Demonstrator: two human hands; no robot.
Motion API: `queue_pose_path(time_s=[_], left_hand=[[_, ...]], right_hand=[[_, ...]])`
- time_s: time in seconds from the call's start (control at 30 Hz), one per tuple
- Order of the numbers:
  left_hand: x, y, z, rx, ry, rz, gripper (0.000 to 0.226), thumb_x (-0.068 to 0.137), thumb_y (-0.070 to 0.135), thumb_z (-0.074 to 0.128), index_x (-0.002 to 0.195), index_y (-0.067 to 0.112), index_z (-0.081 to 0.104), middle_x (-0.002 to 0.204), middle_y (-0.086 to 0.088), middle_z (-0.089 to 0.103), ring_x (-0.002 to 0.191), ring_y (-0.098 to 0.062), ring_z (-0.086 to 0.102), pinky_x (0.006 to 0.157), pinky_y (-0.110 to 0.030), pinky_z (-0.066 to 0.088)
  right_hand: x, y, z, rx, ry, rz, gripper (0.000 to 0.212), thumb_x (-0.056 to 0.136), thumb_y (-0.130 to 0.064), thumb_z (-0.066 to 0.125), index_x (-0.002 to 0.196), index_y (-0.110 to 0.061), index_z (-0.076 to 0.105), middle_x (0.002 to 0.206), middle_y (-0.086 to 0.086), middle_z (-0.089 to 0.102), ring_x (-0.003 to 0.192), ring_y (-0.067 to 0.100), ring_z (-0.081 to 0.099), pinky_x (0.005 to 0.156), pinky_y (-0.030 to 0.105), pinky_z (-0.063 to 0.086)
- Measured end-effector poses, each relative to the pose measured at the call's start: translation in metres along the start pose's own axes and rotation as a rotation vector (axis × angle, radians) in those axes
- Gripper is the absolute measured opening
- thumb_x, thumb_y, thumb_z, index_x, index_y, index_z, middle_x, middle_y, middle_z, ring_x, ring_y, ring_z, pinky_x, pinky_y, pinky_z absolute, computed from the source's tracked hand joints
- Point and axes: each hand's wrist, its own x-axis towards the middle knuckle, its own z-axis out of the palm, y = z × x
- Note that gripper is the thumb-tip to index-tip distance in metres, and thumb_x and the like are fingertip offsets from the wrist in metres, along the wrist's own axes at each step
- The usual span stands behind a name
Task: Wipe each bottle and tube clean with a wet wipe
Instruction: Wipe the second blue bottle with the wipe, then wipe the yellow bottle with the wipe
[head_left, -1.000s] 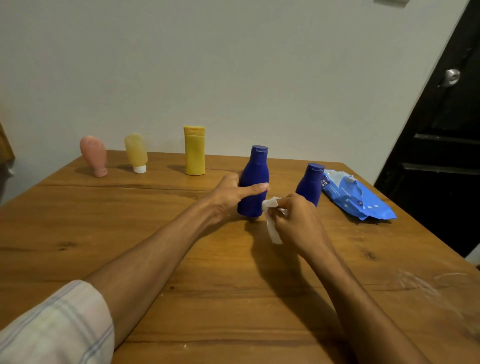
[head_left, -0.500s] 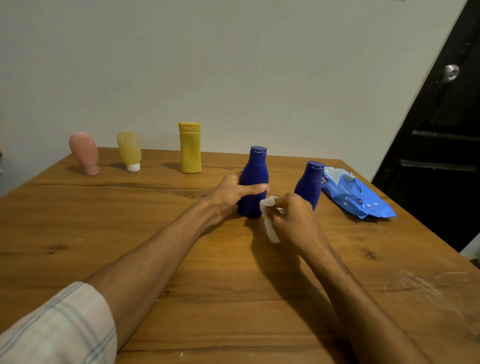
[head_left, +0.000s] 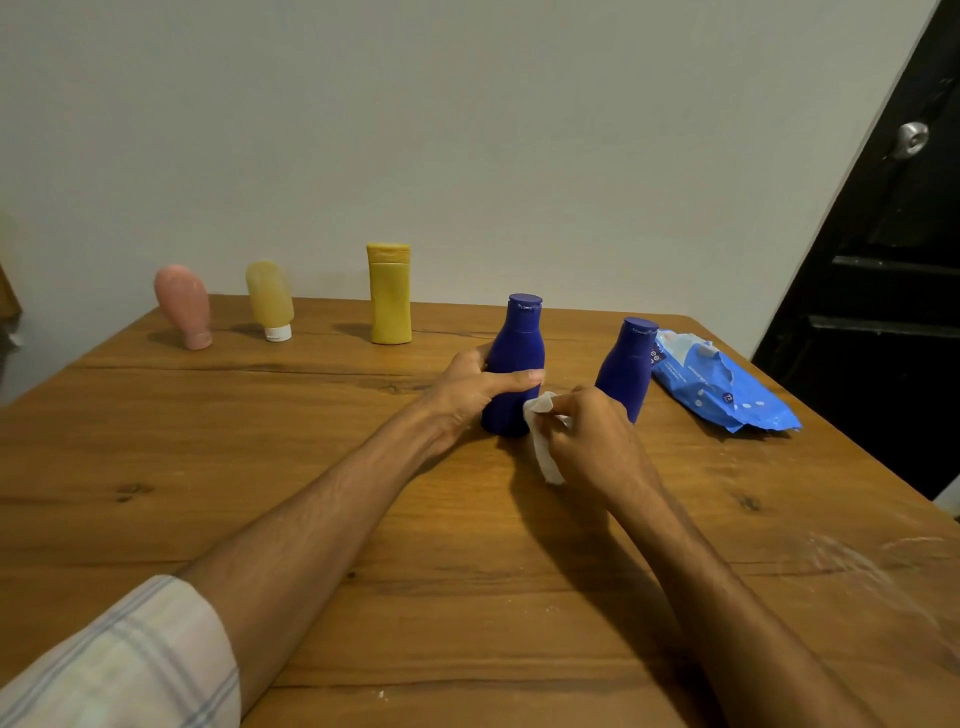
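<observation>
Wooden table (head_left: 311, 519): our left hand (head_left: 467, 387) wraps the blue bottle (head_left: 519, 353), second one left of the wipe pack (head_left: 722, 384), steadying it upright. Our right hand (head_left: 592, 441) pinches the wet wipe (head_left: 543, 447) against its base (ready to scrub, we judge).

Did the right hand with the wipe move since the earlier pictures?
No. The right hand keeps the wipe in the same place, just in front of the blue bottle that stands beside the wipes pack.
</observation>
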Motion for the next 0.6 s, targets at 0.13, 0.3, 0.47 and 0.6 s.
queue_pose_path(time_s=[0.13,0.3,0.47,0.6], left_hand=[[-0.003,0.002,0.003,0.018,0.025,0.012,0.03,0.079,0.018,0.076,0.104,0.021,0.06,0.113,-0.01,0.066,0.109,-0.029,0.063,0.101,-0.047,0.048],[-0.006,0.006,0.004,0.063,0.032,0.014,0.038,0.079,0.021,0.078,0.111,0.023,0.057,0.114,-0.002,0.064,0.104,-0.02,0.061,0.086,-0.032,0.048],[-0.011,0.01,-0.015,0.129,0.007,-0.006,0.074,0.062,0.018,0.082,0.127,0.028,0.048,0.12,-0.008,0.064,0.112,-0.027,0.061,0.098,-0.044,0.046],[-0.02,0.025,-0.053,0.146,0.07,0.013,0.068,0.056,0.01,0.067,0.12,0.03,0.055,0.119,-0.012,0.066,0.111,-0.025,0.061,0.098,-0.045,0.048]], right_hand=[[-0.003,-0.003,-0.001,0.003,0.001,-0.023,0.029,0.093,-0.024,0.057,0.119,-0.014,0.061,0.12,0.001,0.058,0.093,0.003,0.048,0.073,0.019,0.043],[-0.009,-0.01,-0.005,-0.009,0.015,-0.038,0.027,0.093,-0.025,0.057,0.117,-0.014,0.063,0.113,0.0,0.061,0.087,0.004,0.05,0.069,0.017,0.044],[-0.018,-0.028,-0.004,-0.003,-0.011,-0.115,0.026,0.093,-0.024,0.056,0.115,-0.014,0.064,0.107,-0.004,0.056,0.086,0.005,0.052,0.067,0.016,0.045],[-0.02,-0.051,0.014,0.047,-0.035,-0.158,0.024,0.095,-0.021,0.054,0.116,-0.014,0.062,0.107,-0.005,0.054,0.092,0.007,0.054,0.077,0.021,0.047]])
